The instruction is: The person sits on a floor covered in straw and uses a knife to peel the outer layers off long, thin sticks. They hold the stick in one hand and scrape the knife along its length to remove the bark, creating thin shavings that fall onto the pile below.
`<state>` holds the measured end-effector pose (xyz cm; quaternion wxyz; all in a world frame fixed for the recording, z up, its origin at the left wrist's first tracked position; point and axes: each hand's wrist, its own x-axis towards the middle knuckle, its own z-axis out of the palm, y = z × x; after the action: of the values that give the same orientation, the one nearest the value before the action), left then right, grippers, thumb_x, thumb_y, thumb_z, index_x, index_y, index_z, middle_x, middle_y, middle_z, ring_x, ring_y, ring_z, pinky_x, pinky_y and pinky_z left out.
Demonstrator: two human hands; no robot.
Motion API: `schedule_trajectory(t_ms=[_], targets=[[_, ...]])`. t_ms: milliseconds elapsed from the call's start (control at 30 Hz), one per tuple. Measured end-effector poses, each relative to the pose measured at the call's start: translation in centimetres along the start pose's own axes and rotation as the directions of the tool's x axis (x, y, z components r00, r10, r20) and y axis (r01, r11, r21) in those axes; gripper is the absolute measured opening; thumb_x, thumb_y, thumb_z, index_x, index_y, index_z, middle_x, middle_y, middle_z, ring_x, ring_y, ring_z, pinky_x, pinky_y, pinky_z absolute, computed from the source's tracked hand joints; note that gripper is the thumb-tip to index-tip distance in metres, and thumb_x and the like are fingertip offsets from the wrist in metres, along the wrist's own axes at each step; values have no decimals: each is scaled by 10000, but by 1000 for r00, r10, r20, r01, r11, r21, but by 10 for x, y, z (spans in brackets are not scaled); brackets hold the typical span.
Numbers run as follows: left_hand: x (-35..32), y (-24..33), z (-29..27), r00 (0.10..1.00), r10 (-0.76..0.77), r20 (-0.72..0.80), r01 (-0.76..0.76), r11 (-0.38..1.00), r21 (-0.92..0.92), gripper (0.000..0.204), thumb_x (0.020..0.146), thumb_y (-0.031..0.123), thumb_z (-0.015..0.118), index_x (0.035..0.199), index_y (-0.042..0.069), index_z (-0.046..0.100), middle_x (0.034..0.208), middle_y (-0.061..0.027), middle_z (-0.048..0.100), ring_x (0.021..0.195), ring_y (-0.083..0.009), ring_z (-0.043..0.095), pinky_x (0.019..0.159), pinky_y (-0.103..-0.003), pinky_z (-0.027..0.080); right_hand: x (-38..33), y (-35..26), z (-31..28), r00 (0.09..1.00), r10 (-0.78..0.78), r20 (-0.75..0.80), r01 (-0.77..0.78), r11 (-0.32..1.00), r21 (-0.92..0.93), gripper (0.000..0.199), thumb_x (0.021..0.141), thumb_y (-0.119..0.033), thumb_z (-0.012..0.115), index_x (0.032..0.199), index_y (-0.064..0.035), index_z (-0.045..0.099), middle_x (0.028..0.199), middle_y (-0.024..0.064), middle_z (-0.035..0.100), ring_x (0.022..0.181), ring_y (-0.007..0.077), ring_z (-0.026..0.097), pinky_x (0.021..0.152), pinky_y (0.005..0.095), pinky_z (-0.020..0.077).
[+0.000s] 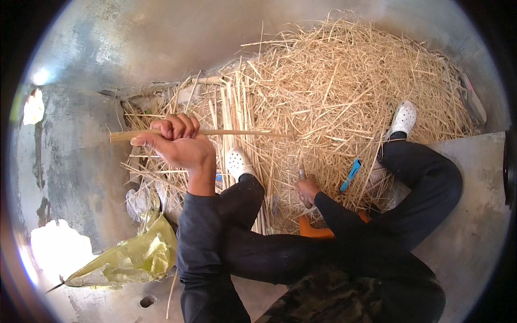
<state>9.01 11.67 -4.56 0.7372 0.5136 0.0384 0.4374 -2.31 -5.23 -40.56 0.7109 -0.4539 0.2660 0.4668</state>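
Note:
My left hand (pixel 183 142) is raised over the left side, its fingers wrapped round a long, thin bamboo strip (pixel 124 136). The strip lies sideways across the fist, its thick end to the left and its thin end pointing right over the shavings. Lower and nearer my body, my right hand (pixel 308 189) is closed on a slim tool with a brown handle (pixel 307 203). A greyish part of that tool (pixel 301 174) shows beyond the fingers; its tip is hard to make out against the straw-coloured background. The two hands are well apart.
A big heap of shavings (pixel 344 86) covers the floor ahead. Split strips (pixel 237 102) lie left of it. A blue-and-black tool (pixel 350 175) rests right of my right hand, an orange object (pixel 313 228) below. White clogs (pixel 237 163) flank the work; a yellowish sack (pixel 145 253) lies left.

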Motion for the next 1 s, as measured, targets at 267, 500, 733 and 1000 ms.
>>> schedule_trajectory(t_ms=[267, 500, 733, 1000], targets=[[2, -8, 15, 1000, 10, 22, -11, 999, 45, 568, 881, 675, 314, 664, 150, 298, 515, 23, 231, 427, -92, 194, 396, -240, 171, -136, -80, 128, 780, -545, 306, 600, 792, -118, 152, 744, -78, 577, 667, -39, 452, 531, 23, 476, 351, 125, 439, 326, 293, 350], [-1, -7, 12, 998, 4, 64, -7, 999, 42, 573, 889, 675, 262, 647, 155, 247, 512, 38, 183, 428, -85, 162, 389, -239, 157, -73, -46, 68, 961, -237, 141, 257, 955, -148, 173, 775, -41, 509, 615, -55, 444, 462, 22, 428, 311, 113, 402, 293, 287, 328], [3, -11, 12, 997, 13, 70, -13, 1000, 2, 555, 895, 657, 299, 654, 158, 304, 508, 30, 230, 409, -91, 193, 378, -237, 172, -108, -77, 129, 660, -693, 291, 745, 553, -372, 239, 672, -149, 603, 680, 55, 481, 513, 107, 484, 446, 213, 505, 426, 369, 396], [5, -12, 10, 996, -18, 90, 20, 1000, -16, 557, 883, 669, 322, 662, 157, 314, 516, 24, 242, 422, -90, 201, 387, -242, 179, -18, -21, 36, 935, -351, -56, 306, 874, -377, 141, 738, -104, 548, 676, 4, 483, 518, 80, 490, 446, 205, 493, 440, 358, 402]])
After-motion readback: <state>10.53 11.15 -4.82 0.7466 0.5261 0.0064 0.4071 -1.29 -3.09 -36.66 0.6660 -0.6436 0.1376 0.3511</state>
